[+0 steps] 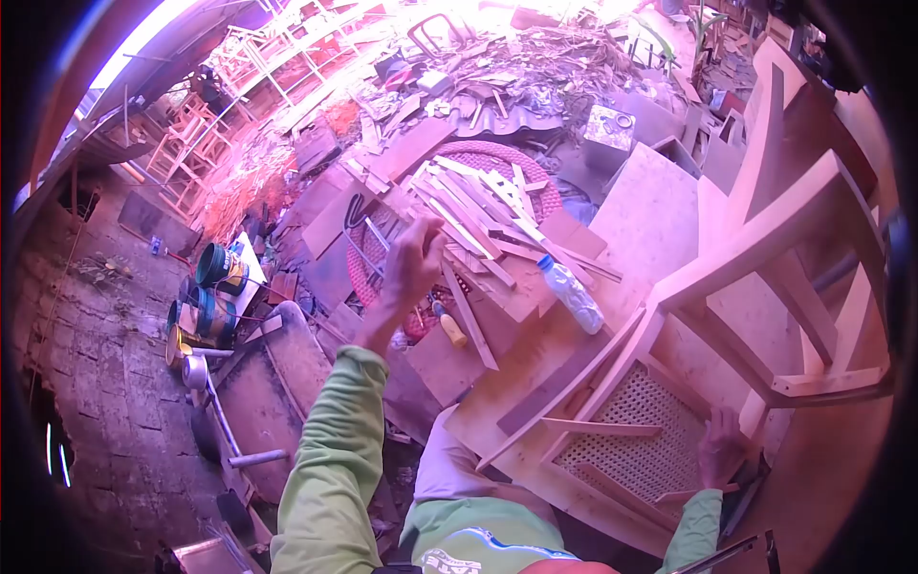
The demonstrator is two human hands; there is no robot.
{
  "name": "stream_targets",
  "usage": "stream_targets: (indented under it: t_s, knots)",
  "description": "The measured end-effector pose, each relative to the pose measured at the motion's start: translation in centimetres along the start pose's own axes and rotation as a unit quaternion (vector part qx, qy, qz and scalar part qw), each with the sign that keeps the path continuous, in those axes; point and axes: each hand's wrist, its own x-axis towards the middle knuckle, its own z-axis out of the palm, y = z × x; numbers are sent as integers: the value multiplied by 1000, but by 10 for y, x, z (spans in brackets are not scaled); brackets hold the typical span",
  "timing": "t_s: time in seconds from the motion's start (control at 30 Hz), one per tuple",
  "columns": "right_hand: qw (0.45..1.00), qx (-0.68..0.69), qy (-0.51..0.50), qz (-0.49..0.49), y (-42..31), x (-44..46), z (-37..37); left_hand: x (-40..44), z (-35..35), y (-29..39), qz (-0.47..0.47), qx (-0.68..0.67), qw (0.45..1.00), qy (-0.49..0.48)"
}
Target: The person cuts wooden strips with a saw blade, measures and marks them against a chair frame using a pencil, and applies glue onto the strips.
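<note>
My left hand (pixel 413 263) is raised in front of me at the near edge of a pile of wooden strips (pixel 469 206). Its fingers curl inward, and whatever they may hold is hidden. Low on the right, my right hand (pixel 722 447) is closed at the edge of a wooden chair frame (pixel 612 383) with a woven cane panel (pixel 645 430). Loose thin strips (pixel 602 428) lie across that panel. A clear plastic bottle (pixel 572 295) with a blue cap lies on the boards beyond the frame. Nearer my left arm is a yellow-handled tool (pixel 449 327).
A curved wooden chair (pixel 775 239) rises close on the right. On the left are paint cans (pixel 215 268) and an old metal-legged seat (pixel 273 368). Scrap wood and debris (pixel 507 77) heap up behind, near a square tin (pixel 609 134). A red woven seat (pixel 359 268) lies beneath the strips.
</note>
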Motion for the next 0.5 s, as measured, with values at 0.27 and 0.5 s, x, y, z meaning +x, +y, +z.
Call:
stream_targets:
  t_s: [0.27,0.5]
  knots:
    - [985,-23,153,71,-74,6,-70,139,19,-99,-26,41,983,-178]
    - [876,320,173,317,-225,39,-117,202,71,-124,148,5,943,-298]
